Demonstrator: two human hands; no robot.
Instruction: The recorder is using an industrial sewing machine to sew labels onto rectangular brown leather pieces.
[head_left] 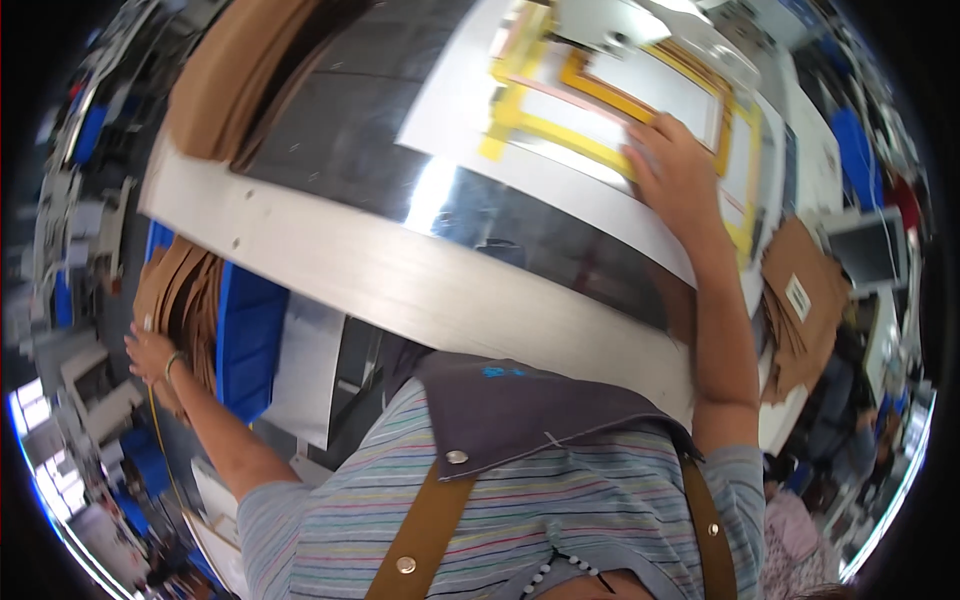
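Observation:
My right hand [678, 178] rests on a flat clear template [590, 150] edged with yellow tape, its fingers stretched over the near side of a yellow-brown rectangular frame [640, 95]. The frame and template lie on a white sheet [460, 115], slightly smeared by motion. Above the frame's far side sits a white machine head [605, 25]. Low on the left, my left hand [150, 356] reaches down to a stack of brown fabric-like pieces [185, 290] beside a blue bin [248, 335]. Its fingers are spread against the pieces' outer edge.
A thick pile of brown pieces [225, 85] hangs over the far left of the worktable [330, 265]. More brown pieces [800, 300] with a white label lie at the right. The table's pale front edge runs between me and the machine. A monitor [868, 250] stands farther right.

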